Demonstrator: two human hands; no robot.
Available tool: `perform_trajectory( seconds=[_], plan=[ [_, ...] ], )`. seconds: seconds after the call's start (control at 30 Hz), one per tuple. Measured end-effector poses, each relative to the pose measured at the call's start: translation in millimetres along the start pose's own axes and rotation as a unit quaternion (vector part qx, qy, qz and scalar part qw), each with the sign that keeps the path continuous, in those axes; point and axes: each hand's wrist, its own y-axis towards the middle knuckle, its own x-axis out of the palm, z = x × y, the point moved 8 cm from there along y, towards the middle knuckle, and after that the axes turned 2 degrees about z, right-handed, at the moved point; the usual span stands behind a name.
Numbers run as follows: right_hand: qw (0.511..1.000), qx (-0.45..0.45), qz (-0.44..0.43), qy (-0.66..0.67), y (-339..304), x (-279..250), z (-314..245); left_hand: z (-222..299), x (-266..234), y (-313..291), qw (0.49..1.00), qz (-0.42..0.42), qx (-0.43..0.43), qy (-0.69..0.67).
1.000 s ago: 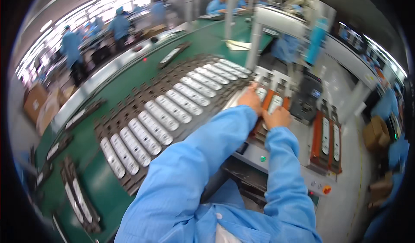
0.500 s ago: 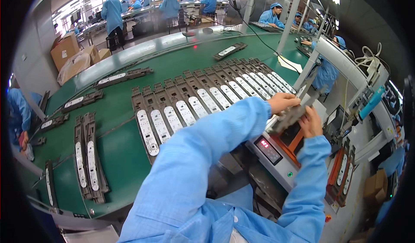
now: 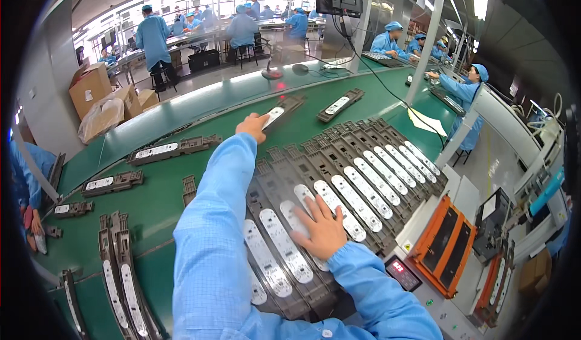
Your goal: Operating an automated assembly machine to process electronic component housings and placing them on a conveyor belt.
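Observation:
My left hand reaches far over the green work surface, its fingers closed on the near end of a long grey-brown plastic housing with a white circuit strip. My right hand lies spread over a slanted row of several similar housings, fingers apart and nothing gripped. Some housings under and left of this hand are smeared by motion. Right of the row, an orange fixture with two dark slots sits on a light machine with a red digital display.
Another housing lies just right of the held one. More housings rest along the left side, and a stacked pair lies nearer. A yellowish paper sheet and a black cable are at the far right. Co-workers sit beyond.
Both hands were together at the machine with a blurred housing. Now the left is far forward with a housing, the right is spread over the row, and the orange fixture is uncovered.

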Motion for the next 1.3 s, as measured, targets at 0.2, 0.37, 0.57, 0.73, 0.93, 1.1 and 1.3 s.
perform_trajectory(
  seconds=[0.2,0.37,0.57,0.73,0.93,1.1,1.3],
  plan=[
    [1.000,0.003,-0.008,0.026,-19,-18,-1,-58,50,16,0.978,-0.115,0.031,-0.170],
    [0.999,0.032,-0.009,0.002,-25,-32,15,-111,-20,-17,0.961,-0.147,-0.145,0.184],
    [1.000,0.004,-0.007,0.022,-23,-29,0,-172,-6,-69,0.958,-0.113,-0.158,0.212],
    [0.999,0.000,0.017,0.044,-22,-20,4,-114,-91,-64,0.970,0.067,-0.108,0.207],
    [0.989,0.022,0.023,0.144,4,-19,23,35,-241,-83,0.950,0.243,0.163,-0.105],
    [0.925,-0.076,0.367,0.064,-30,-173,0,220,-269,-153,0.903,0.010,0.292,-0.314],
    [0.883,-0.063,0.459,0.071,-97,-232,-8,330,-263,-198,0.736,-0.206,0.362,-0.534]
  ],
)
